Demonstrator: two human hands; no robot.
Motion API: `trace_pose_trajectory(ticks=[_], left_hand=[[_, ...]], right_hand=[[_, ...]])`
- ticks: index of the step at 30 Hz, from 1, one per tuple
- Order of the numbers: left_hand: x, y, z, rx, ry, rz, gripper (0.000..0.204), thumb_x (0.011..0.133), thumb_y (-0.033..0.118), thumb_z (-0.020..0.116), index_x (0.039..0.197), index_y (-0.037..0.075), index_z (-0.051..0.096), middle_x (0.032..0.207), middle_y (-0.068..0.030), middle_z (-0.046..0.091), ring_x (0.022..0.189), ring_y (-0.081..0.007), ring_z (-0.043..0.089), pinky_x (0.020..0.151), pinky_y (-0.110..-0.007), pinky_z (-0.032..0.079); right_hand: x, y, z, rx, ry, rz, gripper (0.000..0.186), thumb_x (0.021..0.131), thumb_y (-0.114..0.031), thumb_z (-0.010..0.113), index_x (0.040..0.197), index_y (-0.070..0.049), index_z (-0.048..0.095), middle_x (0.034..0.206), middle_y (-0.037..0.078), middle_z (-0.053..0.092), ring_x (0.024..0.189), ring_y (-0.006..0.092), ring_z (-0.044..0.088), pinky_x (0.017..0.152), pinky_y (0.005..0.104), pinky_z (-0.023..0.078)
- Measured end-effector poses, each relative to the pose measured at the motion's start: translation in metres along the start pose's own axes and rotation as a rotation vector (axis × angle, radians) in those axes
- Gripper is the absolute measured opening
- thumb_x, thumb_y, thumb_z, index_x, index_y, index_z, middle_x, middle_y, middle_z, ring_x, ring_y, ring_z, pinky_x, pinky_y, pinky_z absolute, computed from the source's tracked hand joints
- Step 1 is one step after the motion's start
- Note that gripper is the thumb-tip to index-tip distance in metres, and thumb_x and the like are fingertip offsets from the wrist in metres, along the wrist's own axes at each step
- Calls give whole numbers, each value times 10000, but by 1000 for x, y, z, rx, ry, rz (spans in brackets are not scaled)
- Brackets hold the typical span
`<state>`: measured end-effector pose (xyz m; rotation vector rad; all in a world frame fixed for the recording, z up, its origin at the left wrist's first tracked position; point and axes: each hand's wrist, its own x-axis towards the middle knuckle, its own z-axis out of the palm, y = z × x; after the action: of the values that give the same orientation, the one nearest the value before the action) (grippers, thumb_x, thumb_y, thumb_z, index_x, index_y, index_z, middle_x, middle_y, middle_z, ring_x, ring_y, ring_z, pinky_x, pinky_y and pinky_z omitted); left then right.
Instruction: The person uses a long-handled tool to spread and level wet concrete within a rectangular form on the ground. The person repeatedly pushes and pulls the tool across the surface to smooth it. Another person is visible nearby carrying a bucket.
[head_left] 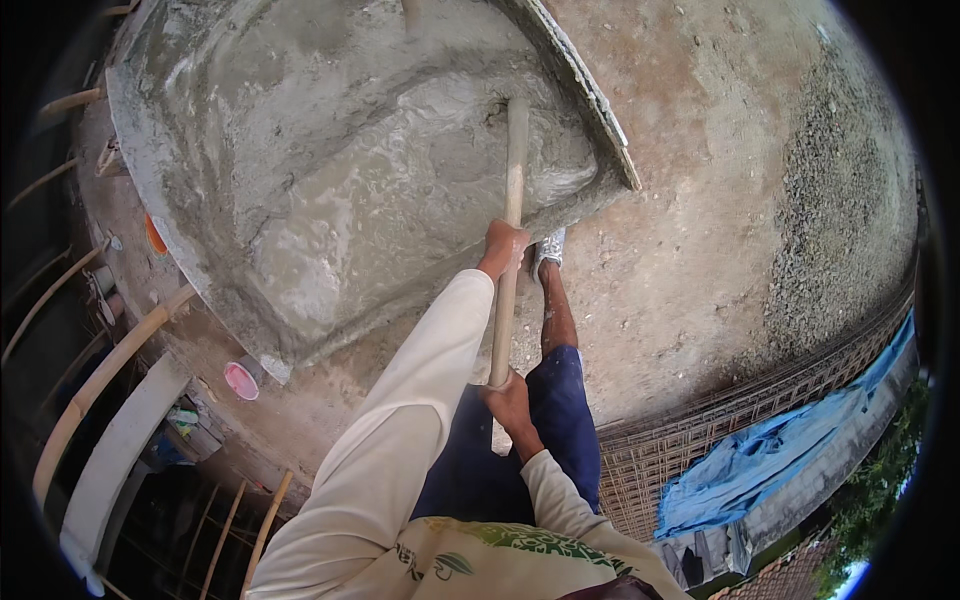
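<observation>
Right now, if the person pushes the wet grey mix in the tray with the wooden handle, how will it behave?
The wet mix probably feels heavy and sluggish: it lies in thick ridges. It likely slumps slowly, since its surface looks glossy. The wooden handle, gripped by the left hand and right hand, looks straight, so probably stiff.

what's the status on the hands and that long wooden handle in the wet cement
Left hand shut high on long wooden handle; right hand shut on its butt. Tool head buried in grey wet cement inside the mixing tray. Shoe close beside handle.

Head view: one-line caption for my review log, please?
Both hands, left hand ahead of right hand, grip a long wooden handle sunk in wet grey mortar.
</observation>
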<state>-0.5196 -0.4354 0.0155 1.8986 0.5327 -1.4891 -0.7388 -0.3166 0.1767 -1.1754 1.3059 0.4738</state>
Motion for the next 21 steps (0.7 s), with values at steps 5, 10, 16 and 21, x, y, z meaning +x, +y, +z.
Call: trace_pose_trajectory(ticks=[5, 10, 16, 21], left_hand=[[-5, -51, -51, 167, 64, 79, 194, 894, 94, 647, 981, -78, 656, 687, -123, 633, 499, -217, 605, 432, -409, 494], [-4, -117, -90, 376, 198, 106, 265, 887, 127, 691, 1052, -78, 659, 737, -152, 676, 538, -236, 658, 451, -423, 522], [-6, -184, -171, 435, 408, 275, 292, 884, 127, 702, 1114, -20, 600, 747, -128, 660, 516, -209, 641, 437, -399, 519], [-82, -67, -148, -143, 3, 243, 254, 900, 69, 681, 1045, 56, 473, 709, -32, 540, 484, -131, 528, 416, -322, 455]], right_hand=[[-32, 10, 71, 263, -125, 92, 204, 748, -51, 737, 881, -55, 583, 767, 9, 583, 670, 144, 568, 617, 335, 484], [-79, 25, 112, 342, -236, 187, 232, 757, -53, 764, 910, -71, 591, 772, 6, 595, 644, 135, 564, 579, 313, 466], [-114, 54, 163, 267, -217, -71, 216, 797, -79, 755, 949, -54, 605, 785, 37, 615, 705, 181, 623, 670, 353, 518], [-54, 63, 143, 94, 26, -145, 272, 807, -62, 684, 1075, -13, 674, 872, 143, 704, 807, 279, 707, 774, 405, 551]])
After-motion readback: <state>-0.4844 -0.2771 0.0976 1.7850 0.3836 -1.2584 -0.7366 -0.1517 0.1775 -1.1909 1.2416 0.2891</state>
